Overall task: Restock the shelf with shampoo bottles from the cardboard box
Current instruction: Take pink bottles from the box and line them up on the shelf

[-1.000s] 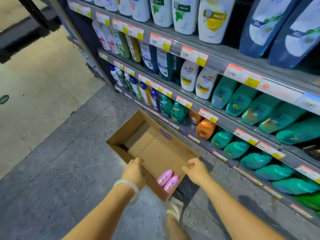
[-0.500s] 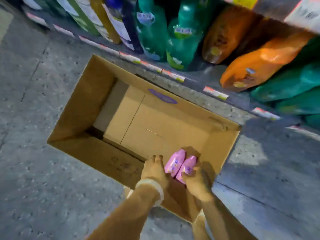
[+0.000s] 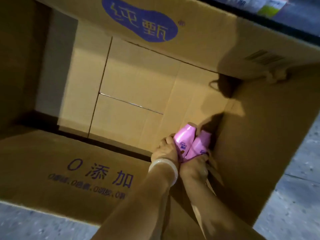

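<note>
Head view: matte corrugated cardboard box (image 3: 251, 135) with purple print, on speckled grey floor (image 3: 294, 196). In its near right corner, two glossy pink bottles (image 3: 191, 142), side by side, long axes pointing far-right. Left hand (image 3: 165, 151) and right hand (image 3: 194, 166) clasp their near ends.

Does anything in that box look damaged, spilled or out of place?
Nothing stands out. The cardboard box looks intact and nearly empty, with no spill on its floor. Two pink bottles sit together in the near right corner, with the left hand and right hand around them.
</note>
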Demonstrator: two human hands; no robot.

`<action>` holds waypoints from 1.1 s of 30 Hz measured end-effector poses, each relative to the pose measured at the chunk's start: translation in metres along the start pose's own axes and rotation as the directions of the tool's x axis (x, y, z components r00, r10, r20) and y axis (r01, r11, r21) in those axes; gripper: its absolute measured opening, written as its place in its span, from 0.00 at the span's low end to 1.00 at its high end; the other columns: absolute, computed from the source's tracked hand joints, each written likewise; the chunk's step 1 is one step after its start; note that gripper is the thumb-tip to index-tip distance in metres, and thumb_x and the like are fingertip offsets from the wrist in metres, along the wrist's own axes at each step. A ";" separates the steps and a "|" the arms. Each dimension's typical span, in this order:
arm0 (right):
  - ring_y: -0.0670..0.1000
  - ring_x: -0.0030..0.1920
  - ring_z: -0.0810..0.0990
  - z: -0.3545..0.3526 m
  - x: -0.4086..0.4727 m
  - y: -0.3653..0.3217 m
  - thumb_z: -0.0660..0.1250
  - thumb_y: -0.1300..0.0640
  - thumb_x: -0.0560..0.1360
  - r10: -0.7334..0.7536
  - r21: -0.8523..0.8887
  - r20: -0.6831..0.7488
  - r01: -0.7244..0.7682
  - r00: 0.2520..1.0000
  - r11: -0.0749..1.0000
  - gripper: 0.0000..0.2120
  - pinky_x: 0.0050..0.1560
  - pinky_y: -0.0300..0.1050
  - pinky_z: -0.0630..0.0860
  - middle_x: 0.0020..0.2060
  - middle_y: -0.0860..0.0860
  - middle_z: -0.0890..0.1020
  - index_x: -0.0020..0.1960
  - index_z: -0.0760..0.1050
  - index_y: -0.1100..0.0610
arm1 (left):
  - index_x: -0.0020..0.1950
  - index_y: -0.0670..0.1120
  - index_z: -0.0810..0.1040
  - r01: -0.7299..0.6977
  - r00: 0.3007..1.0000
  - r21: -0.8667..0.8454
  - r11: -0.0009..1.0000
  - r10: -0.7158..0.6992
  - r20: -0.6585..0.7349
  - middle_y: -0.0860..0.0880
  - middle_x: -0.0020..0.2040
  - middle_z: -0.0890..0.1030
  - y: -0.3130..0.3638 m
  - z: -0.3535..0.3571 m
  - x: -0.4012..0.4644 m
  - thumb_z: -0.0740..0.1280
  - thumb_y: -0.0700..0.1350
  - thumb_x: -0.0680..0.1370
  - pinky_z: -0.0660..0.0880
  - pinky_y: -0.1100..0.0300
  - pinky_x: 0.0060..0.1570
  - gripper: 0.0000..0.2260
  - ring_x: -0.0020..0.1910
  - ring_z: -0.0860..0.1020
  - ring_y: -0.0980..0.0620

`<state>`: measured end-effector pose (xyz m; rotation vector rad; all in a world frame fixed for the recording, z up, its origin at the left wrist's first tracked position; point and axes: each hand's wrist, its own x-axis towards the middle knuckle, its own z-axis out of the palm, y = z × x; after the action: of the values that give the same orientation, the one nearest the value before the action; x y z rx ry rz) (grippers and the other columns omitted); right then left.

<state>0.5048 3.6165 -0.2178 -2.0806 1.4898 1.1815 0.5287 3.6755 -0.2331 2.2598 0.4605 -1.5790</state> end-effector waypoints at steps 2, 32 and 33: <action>0.63 0.66 0.69 0.001 0.000 -0.001 0.66 0.52 0.74 -0.059 0.035 -0.030 0.060 0.998 0.998 0.34 0.60 0.52 0.69 0.67 0.63 0.67 0.73 0.55 0.61 | 0.67 0.42 0.61 -0.076 0.996 0.004 0.997 0.076 -0.050 0.43 0.63 0.70 -0.008 -0.014 0.001 0.69 0.47 0.73 0.74 0.51 0.56 0.27 0.59 0.75 0.42; 0.50 0.46 0.78 -0.205 -0.174 -0.050 0.76 0.61 0.60 -0.570 0.535 -0.255 0.605 0.781 0.590 0.33 0.50 0.49 0.77 0.42 0.41 0.75 0.60 0.63 0.51 | 0.49 0.44 0.64 -0.481 0.821 -0.640 0.599 0.049 -0.569 0.57 0.37 0.73 0.012 -0.189 -0.228 0.74 0.31 0.65 0.69 0.79 0.32 0.23 0.34 0.72 0.65; 0.52 0.46 0.79 -0.227 -0.197 -0.051 0.76 0.58 0.58 -0.558 0.560 -0.290 0.610 0.778 0.560 0.33 0.50 0.52 0.77 0.42 0.42 0.75 0.57 0.63 0.47 | 0.48 0.45 0.64 -0.517 0.799 -0.623 0.587 0.069 -0.597 0.57 0.37 0.73 0.020 -0.206 -0.255 0.74 0.30 0.65 0.69 0.80 0.32 0.22 0.33 0.73 0.65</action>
<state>0.6265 3.6093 0.0614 -1.8822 0.8775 0.2653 0.6254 3.7346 0.0749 1.8599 0.6685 -0.3888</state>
